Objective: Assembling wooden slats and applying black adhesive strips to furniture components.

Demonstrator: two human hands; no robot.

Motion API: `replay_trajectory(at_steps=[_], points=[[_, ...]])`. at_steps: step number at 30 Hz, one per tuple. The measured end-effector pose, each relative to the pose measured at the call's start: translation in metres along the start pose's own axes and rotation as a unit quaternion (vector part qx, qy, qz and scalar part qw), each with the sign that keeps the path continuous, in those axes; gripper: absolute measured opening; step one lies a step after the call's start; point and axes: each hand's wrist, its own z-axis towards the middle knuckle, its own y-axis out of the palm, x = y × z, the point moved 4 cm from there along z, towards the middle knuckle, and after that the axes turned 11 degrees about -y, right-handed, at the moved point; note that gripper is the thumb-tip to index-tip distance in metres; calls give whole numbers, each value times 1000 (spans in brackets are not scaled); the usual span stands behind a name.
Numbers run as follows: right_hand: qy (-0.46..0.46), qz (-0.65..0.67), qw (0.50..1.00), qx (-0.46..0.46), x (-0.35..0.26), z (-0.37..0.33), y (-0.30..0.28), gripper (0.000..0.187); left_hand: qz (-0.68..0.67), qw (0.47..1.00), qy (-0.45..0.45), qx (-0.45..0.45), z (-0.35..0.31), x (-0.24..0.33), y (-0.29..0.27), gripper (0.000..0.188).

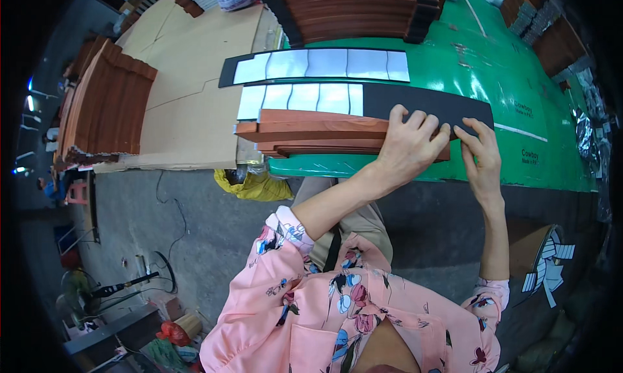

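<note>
My left hand is bent over the right end of several stacked brown wooden boards, its thumb and forefinger close together in a pinch. Just right of it, my right hand also has thumb and forefinger drawn together, over the near edge of a black strip. Whatever lies between the fingertips of either hand is too small to make out. White, glossy backing pieces cover the left part of that strip. Behind it lies a second black strip with similar white pieces.
A green plastic sheet covers the worktable. Brown boards are stacked at its back and on cardboard at left, in another stack. A yellow bag sits below the edge. At lower right, a bin holds white scraps.
</note>
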Motion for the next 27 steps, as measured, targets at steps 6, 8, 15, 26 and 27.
replay_trajectory(at_steps=[6, 8, 15, 26, 27], points=[[80, 31, 996, 39, -13, 37, -30, 18, -13, 1000, -4, 1, -21, -14, -66, 43], [47, 72, 995, 39, -14, 61, -28, 10, 12, 999, -28, 12, -35, -37, -95, 41], [-47, 89, 973, -207, -3, 152, 77, 10, 84, 986, -138, 39, -68, -108, -145, 28], [-134, 149, 810, -551, 7, 124, 199, 18, 22, 987, -154, -36, -97, -145, -157, 12], [-174, 169, 801, -548, 5, 125, 201, 20, 19, 987, -156, -37, -97, -147, -158, 12]])
